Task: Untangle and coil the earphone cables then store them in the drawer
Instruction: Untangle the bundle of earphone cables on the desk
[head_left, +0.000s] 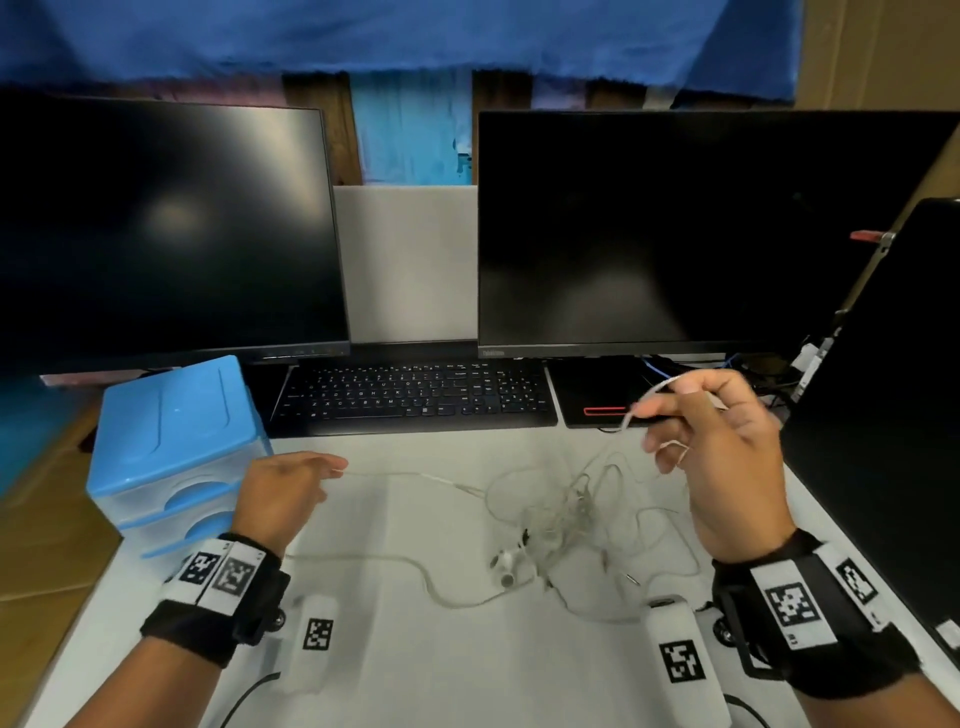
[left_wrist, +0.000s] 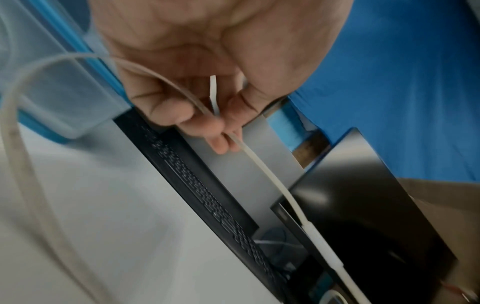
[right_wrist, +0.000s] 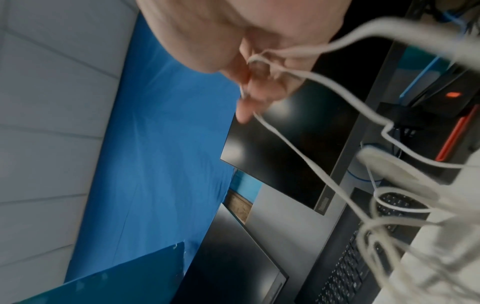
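Note:
A knot of white earphone cables (head_left: 566, 514) lies on the white desk between my hands, with earbuds (head_left: 506, 566) at its near side. My left hand (head_left: 291, 488) pinches one cable strand (left_wrist: 270, 176) that runs taut to the tangle; an inline remote (left_wrist: 322, 246) sits on it. My right hand (head_left: 717, 447) is raised above the desk and grips several strands (right_wrist: 306, 76) lifted from the tangle. The blue drawer unit (head_left: 176, 441) stands at the left, its drawers closed.
A black keyboard (head_left: 415, 395) lies behind the cables, with two dark monitors (head_left: 665, 234) above it. A third dark screen (head_left: 893, 415) leans at the right edge. A small black box with a red stripe (head_left: 597, 400) sits behind my right hand.

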